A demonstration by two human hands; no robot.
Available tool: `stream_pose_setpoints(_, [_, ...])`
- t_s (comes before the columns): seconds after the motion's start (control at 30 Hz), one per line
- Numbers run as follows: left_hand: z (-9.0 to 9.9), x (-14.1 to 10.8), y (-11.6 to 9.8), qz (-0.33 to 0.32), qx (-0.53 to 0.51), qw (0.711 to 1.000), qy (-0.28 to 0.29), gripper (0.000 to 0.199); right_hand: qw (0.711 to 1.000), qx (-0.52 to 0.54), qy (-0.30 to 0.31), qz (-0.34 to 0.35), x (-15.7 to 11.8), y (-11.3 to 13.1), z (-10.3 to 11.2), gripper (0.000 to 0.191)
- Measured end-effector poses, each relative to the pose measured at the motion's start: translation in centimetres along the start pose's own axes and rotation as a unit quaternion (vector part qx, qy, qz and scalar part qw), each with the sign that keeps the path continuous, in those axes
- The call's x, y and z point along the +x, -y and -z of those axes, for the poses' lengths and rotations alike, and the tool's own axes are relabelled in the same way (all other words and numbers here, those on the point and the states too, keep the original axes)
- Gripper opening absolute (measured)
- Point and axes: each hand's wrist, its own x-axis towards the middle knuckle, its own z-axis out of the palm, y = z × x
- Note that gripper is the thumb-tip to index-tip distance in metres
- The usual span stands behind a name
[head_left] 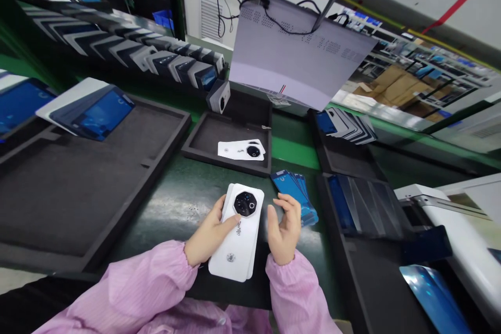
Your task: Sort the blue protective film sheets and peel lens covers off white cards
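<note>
My left hand point(209, 232) grips a small stack of white phone back covers point(240, 245) by the left edge, its thumb resting on the top one. That cover carries a dark round camera module point(246, 203) at its upper end and faces up. Just to the right, my right hand point(285, 227) is held apart from the stack with its fingers curved and parted, holding nothing. Beyond the right fingertips lies a fanned pile of blue film-covered sheets point(295, 190) on the dark green bench. More white covers point(240, 150) lie in a small black tray point(227, 162) ahead.
A large dark tray point(164, 115) with a blue-filmed panel point(94, 109) stands left. Rows of panels point(156, 60) line the rack behind. A tilted grey metal panel point(289, 52) with cables hangs ahead. On the right are trays point(348, 250) of dark and blue panels beside a white machine point(457, 235).
</note>
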Motion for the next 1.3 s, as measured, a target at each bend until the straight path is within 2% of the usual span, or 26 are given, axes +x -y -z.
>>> stream_pose_setpoints(0.17, [-0.2,-0.1,1.2,-0.044,0.058,0.997,0.023,0.058,0.991,0.063,0.080,-0.090,0.0,0.8,0.6,0.013])
stream_pose_setpoints(0.27, [-0.1,-0.2,1.5,-0.062,0.098,0.993,0.020,0.058,0.982,0.096,0.094,-0.133,-0.1,1.0,0.4,0.010])
stream_pose_setpoints(0.43, [0.0,-0.2,1.6,-0.077,0.114,0.990,0.008,0.060,0.986,0.069,0.062,-0.138,-0.1,1.2,0.4,0.016])
stream_pose_setpoints(0.6, [0.1,-0.2,1.9,-0.097,0.161,0.982,-0.023,0.066,0.977,0.111,0.096,-0.155,-0.1,1.1,0.5,0.009])
stream_pose_setpoints(0.67, [0.1,-0.1,1.9,-0.089,0.144,0.986,-0.013,0.064,0.985,0.089,0.085,-0.117,-0.2,1.2,0.5,0.006])
stream_pose_setpoints(0.77, [-0.1,0.0,1.5,-0.064,0.089,0.994,0.007,0.059,0.998,0.010,0.045,0.035,-0.5,1.6,0.5,0.006])
stream_pose_setpoints(0.83, [-0.1,0.0,1.1,-0.052,0.072,0.996,-0.001,0.057,0.988,-0.005,0.056,0.146,-0.8,1.8,0.5,0.013])
stream_pose_setpoints(0.9, [-0.2,0.0,0.7,-0.053,0.073,0.996,-0.019,0.056,0.972,0.017,0.086,0.216,-1.1,1.9,0.5,0.020])
stream_pose_setpoints(1.0, [-0.1,0.1,0.5,-0.058,0.068,0.996,-0.022,0.055,0.960,0.071,0.096,0.254,-1.2,1.7,0.3,0.030])
stream_pose_setpoints(1.13, [0.2,0.2,0.6,-0.063,0.060,0.996,-0.012,0.052,0.951,0.132,0.063,0.274,-1.3,1.6,0.0,0.051])
stream_pose_setpoints(1.3, [0.4,0.1,0.6,-0.079,0.080,0.993,-0.022,0.054,0.949,0.145,0.076,0.268,-1.5,1.3,-0.1,0.059])
